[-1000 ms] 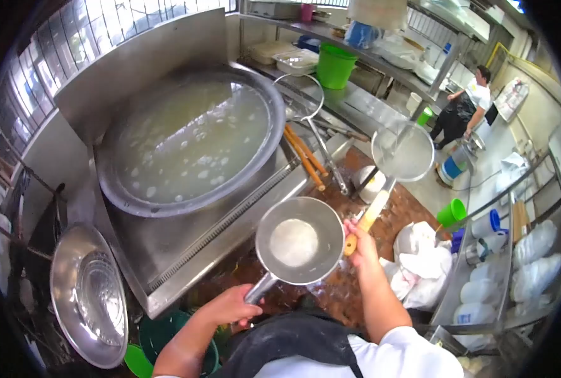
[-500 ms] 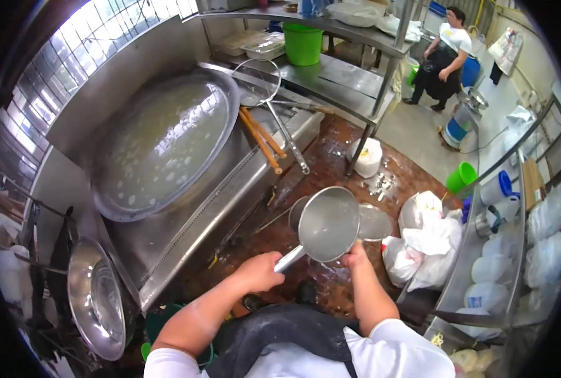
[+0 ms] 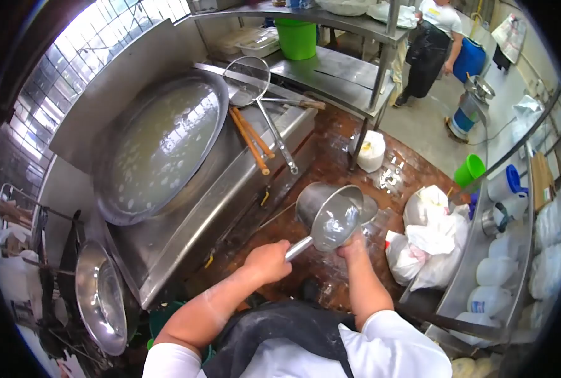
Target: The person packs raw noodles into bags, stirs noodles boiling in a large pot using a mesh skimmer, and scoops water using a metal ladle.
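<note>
My left hand (image 3: 270,261) is closed around the handle of a deep silver metal pan (image 3: 313,205), held tilted above the wet, reddish-brown floor (image 3: 293,271). Its round mouth looks glossy and pale grey. My right hand (image 3: 352,244) is at the rim, its fingers partly hidden; I cannot tell its grip. A round shape (image 3: 369,209) behind is mostly covered.

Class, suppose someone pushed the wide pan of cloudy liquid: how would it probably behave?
The wide pan would probably be hard to shift, since it is broad and holds a large pool of cloudy liquid. That liquid might slosh or spill, as no lid covers it. The pan itself would likely stay stiff: its wall looks like metal.
</note>
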`<move>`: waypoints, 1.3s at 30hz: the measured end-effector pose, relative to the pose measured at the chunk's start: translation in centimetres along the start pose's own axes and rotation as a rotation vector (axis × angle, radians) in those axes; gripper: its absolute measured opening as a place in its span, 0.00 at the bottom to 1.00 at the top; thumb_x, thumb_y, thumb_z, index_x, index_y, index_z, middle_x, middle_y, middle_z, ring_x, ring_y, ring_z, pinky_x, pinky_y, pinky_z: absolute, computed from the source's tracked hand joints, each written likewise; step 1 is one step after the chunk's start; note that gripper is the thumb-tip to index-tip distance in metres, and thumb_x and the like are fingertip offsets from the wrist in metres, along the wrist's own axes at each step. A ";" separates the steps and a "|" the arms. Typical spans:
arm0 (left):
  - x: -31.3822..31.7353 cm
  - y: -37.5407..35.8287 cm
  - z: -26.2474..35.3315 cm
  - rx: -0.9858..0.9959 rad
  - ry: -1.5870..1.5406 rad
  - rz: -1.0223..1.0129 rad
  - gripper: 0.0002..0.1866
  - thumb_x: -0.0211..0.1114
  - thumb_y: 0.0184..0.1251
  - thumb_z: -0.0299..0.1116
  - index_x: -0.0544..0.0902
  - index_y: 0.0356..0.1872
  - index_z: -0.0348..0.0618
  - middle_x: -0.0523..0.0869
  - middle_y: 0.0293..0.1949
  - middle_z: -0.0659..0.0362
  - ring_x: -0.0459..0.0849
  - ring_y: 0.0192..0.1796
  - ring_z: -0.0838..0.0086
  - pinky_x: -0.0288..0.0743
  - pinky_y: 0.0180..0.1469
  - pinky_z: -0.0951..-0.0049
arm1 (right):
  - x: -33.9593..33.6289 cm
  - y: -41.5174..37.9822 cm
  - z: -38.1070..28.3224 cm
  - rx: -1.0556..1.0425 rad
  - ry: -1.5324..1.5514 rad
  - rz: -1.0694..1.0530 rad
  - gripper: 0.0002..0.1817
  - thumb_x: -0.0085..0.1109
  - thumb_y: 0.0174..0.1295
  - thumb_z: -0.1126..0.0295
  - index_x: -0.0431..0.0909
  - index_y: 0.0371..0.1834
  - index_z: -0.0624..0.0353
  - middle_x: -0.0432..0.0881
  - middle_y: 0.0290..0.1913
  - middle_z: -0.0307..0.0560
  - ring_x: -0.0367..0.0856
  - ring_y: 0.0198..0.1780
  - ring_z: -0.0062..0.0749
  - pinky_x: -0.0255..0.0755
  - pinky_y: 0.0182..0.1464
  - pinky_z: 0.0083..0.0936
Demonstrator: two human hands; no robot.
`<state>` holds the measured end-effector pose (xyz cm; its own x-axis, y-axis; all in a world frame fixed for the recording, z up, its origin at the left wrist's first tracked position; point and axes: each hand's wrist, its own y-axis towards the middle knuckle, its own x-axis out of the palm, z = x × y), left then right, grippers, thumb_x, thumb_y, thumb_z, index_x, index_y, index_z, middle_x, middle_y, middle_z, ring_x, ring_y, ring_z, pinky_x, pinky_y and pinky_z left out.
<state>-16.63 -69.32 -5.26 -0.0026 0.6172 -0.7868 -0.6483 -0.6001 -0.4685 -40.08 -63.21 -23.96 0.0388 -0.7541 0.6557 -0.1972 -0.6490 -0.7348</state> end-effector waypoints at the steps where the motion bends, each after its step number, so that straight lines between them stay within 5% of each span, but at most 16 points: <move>1: 0.0 0.1 0.3 0.012 0.014 0.021 0.16 0.60 0.49 0.34 0.74 0.40 0.42 0.82 0.32 0.46 0.82 0.39 0.52 0.74 0.42 0.54 | 0.3 0.1 -0.1 0.007 0.043 -0.074 0.21 0.51 0.59 0.50 0.76 0.46 0.56 0.81 0.44 0.47 0.81 0.44 0.43 0.75 0.49 0.47; 3: 0.0 0.4 1.1 0.018 0.049 0.052 0.15 0.60 0.50 0.34 0.74 0.40 0.42 0.82 0.31 0.47 0.82 0.38 0.52 0.74 0.42 0.54 | -0.2 0.6 -0.4 0.009 0.131 -0.214 0.22 0.53 0.59 0.50 0.76 0.47 0.55 0.81 0.44 0.46 0.80 0.45 0.41 0.75 0.50 0.46; 5: -0.2 0.6 1.8 0.001 0.095 0.078 0.15 0.60 0.50 0.33 0.73 0.41 0.42 0.83 0.30 0.47 0.83 0.37 0.52 0.75 0.41 0.54 | -4.5 6.1 0.5 -0.239 -0.046 -0.437 0.21 0.54 0.58 0.52 0.76 0.45 0.56 0.80 0.43 0.47 0.79 0.45 0.42 0.73 0.52 0.46; 7: -0.3 1.0 2.2 0.022 0.151 0.096 0.12 0.58 0.52 0.30 0.72 0.39 0.41 0.83 0.30 0.47 0.83 0.36 0.52 0.75 0.39 0.53 | 0.4 2.1 -1.3 0.054 0.086 -0.346 0.19 0.53 0.58 0.53 0.75 0.45 0.55 0.79 0.44 0.49 0.78 0.47 0.44 0.71 0.55 0.45; 12: -0.2 1.6 2.1 0.085 0.268 0.208 0.08 0.55 0.54 0.27 0.72 0.35 0.41 0.83 0.29 0.48 0.84 0.33 0.54 0.78 0.37 0.56 | 2.8 -1.1 -1.4 0.092 -0.094 0.321 0.14 0.52 0.51 0.74 0.72 0.42 0.64 0.76 0.35 0.51 0.77 0.39 0.45 0.74 0.45 0.50; 15: -0.1 2.2 1.7 0.081 0.324 0.227 0.11 0.58 0.52 0.28 0.71 0.38 0.42 0.82 0.30 0.49 0.84 0.34 0.56 0.77 0.37 0.57 | -1.3 4.7 -0.8 -0.066 0.013 0.003 0.12 0.50 0.50 0.75 0.71 0.39 0.64 0.75 0.32 0.51 0.77 0.35 0.44 0.77 0.41 0.42; 18: 0.0 2.4 1.1 0.075 0.316 0.240 0.14 0.60 0.51 0.29 0.70 0.40 0.41 0.82 0.30 0.49 0.83 0.35 0.56 0.77 0.38 0.58 | -4.1 7.1 -2.0 0.088 0.245 0.179 0.05 0.51 0.51 0.76 0.70 0.31 0.61 0.75 0.27 0.47 0.77 0.27 0.39 0.79 0.33 0.33; 21: -0.2 2.0 0.3 0.013 0.198 0.196 0.14 0.60 0.50 0.30 0.73 0.40 0.41 0.82 0.32 0.48 0.83 0.37 0.53 0.76 0.40 0.57 | -6.9 7.6 -3.2 0.225 0.252 -0.025 0.05 0.53 0.52 0.75 0.66 0.23 0.58 0.72 0.21 0.43 0.72 0.20 0.30 0.73 0.22 0.25; 22: -0.4 1.7 -0.3 0.005 0.141 0.154 0.14 0.60 0.50 0.31 0.74 0.40 0.41 0.82 0.33 0.47 0.82 0.38 0.53 0.75 0.41 0.57 | -7.5 7.6 -3.3 0.162 0.318 0.068 0.08 0.55 0.53 0.75 0.66 0.22 0.55 0.69 0.17 0.38 0.68 0.17 0.25 0.67 0.19 0.21; 30: 4.0 -3.8 -8.6 -0.242 -0.121 -0.100 0.18 0.61 0.48 0.35 0.77 0.43 0.43 0.82 0.38 0.46 0.80 0.44 0.54 0.73 0.47 0.58 | -12.0 4.2 -4.0 -0.016 -0.064 0.380 0.11 0.56 0.56 0.70 0.64 0.20 0.50 0.66 0.14 0.33 0.66 0.14 0.24 0.63 0.16 0.21; 36: 11.5 -11.0 -13.6 -0.568 -0.525 -0.127 0.19 0.65 0.49 0.40 0.78 0.41 0.41 0.83 0.35 0.48 0.82 0.39 0.59 0.73 0.43 0.63 | -13.3 3.0 -4.9 0.063 -0.014 0.551 0.11 0.52 0.60 0.62 0.65 0.23 0.50 0.68 0.14 0.35 0.68 0.15 0.24 0.67 0.17 0.20; 39: 16.5 -16.0 -15.7 -0.619 -0.637 0.027 0.22 0.69 0.48 0.45 0.78 0.39 0.39 0.82 0.30 0.51 0.82 0.34 0.62 0.73 0.38 0.64 | -14.8 3.6 -5.2 0.105 -0.054 0.656 0.11 0.49 0.62 0.59 0.67 0.26 0.51 0.69 0.15 0.35 0.69 0.17 0.25 0.68 0.18 0.21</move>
<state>5.63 -57.51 -17.05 -0.5548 0.6538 -0.5145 -0.1147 -0.6726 -0.7310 -46.43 -53.87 -35.41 -0.0072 -0.9982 0.0588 -0.0998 -0.0578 -0.9933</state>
